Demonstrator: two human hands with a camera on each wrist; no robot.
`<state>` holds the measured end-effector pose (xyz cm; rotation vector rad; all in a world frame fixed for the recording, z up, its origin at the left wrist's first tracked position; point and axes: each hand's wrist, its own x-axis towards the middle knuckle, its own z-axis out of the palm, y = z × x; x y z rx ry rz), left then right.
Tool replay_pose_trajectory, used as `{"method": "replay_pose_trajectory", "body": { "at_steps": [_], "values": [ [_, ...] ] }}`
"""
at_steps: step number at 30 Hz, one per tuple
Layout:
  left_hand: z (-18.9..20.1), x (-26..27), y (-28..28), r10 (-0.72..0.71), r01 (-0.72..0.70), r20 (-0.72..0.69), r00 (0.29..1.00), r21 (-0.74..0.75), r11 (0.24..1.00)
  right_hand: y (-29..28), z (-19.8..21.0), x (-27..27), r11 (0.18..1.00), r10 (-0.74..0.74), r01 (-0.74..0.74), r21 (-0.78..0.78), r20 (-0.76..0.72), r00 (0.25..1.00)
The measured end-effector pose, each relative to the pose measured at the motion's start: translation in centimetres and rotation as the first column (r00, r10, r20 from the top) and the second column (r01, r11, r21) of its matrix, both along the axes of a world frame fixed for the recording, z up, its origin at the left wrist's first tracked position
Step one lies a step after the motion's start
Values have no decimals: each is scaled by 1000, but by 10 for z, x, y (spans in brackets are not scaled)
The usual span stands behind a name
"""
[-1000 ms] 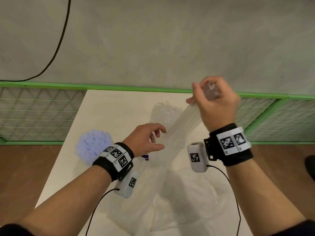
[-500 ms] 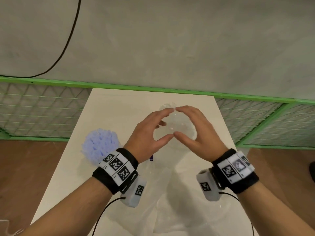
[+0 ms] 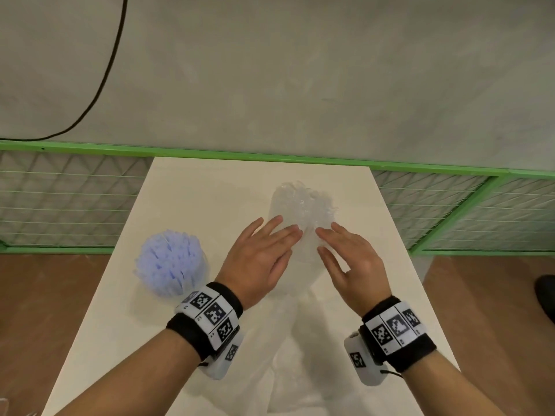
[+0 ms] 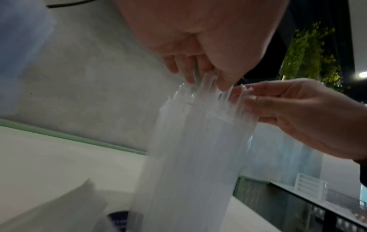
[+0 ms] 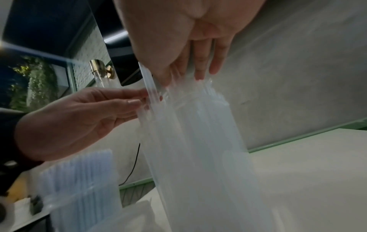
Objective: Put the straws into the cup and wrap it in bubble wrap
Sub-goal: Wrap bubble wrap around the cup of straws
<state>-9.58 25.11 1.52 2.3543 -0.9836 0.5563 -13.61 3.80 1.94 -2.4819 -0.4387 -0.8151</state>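
The clear straws stand upright as a bundle in the cup near the centre of the table. The cup wall is transparent and hard to separate from the straws in all three views.

Left hand: grip open, fingers straight. The fingertips touch the straw tops from the left side.

Right hand: grip open, fingers extended. The fingertips rest on the straw tops from the right side. Neither hand curls around the bundle.

The two hands face each other across the straw tops, fingertips close together but apart.

A sheet of bubble wrap lies flat on the table, on the near side of the cup, between the forearms. The cup is not wrapped.

A second container of pale blue straws stands upright at the left of the table, beside the left wrist and clear of the cup.
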Motion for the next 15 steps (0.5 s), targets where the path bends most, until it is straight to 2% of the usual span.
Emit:
{"method": "replay_pose_trajectory", "body": {
  "at_steps": [9,11,15],
  "values": [
    [-7,-6,15,20,-9,-38,999,263,965,-3,-22,-4,991,10,-21,-129,-84,996],
    [-2,-7,16,18,1,-81,997,227,974,-2,-16,-4,991,-8,-3,-134,-88,996],
    [6,-17,13,65,-48,-240,969,74,996,17,15,-12,999,-21,20,-37,-18,1000]
  ]
}}
